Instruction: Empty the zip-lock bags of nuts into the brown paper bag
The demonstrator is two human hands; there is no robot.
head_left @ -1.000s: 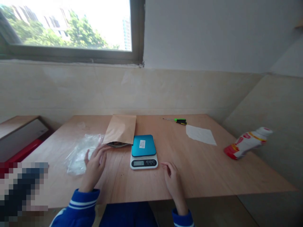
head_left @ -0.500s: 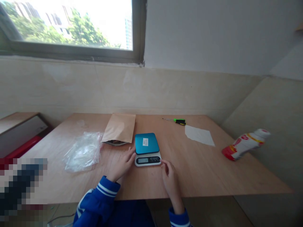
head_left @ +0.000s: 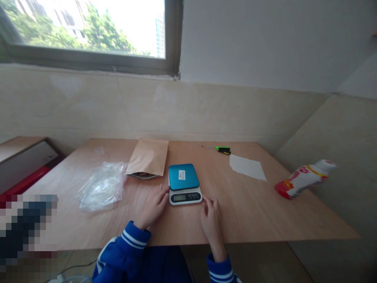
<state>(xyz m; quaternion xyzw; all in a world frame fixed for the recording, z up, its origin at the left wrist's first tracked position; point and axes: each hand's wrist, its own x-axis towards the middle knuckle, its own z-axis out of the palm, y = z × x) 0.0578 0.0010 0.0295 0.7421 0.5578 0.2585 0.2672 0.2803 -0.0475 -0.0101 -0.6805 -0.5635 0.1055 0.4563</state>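
A small kitchen scale (head_left: 185, 195) with a blue-topped plate (head_left: 176, 179) and a white label lies flat between my hands. Its front display is dark, with no digits I can read. My left hand (head_left: 153, 205) rests on the table with fingers stretched out, the fingertips at the scale's left edge. On the other side, my right hand (head_left: 211, 220) has loosely bent fingers, thumb and forefinger apart; a fingertip is at the scale's right front corner. Neither hand holds anything. Behind my left hand lies a brown paper pouch (head_left: 150, 157), its mouth partly open toward me.
Clear plastic bags (head_left: 101, 188) lie at the left of the wooden table (head_left: 250, 216). Two screwdrivers (head_left: 222, 149) and a white paper sheet (head_left: 247, 167) lie at the back right. A red and white bottle (head_left: 303, 179) stands near the right edge.
The scale sits slightly further right and is turned a little. Digits that showed faintly on its display are no longer visible. My right hand has shifted slightly; the view has tilted down a little.
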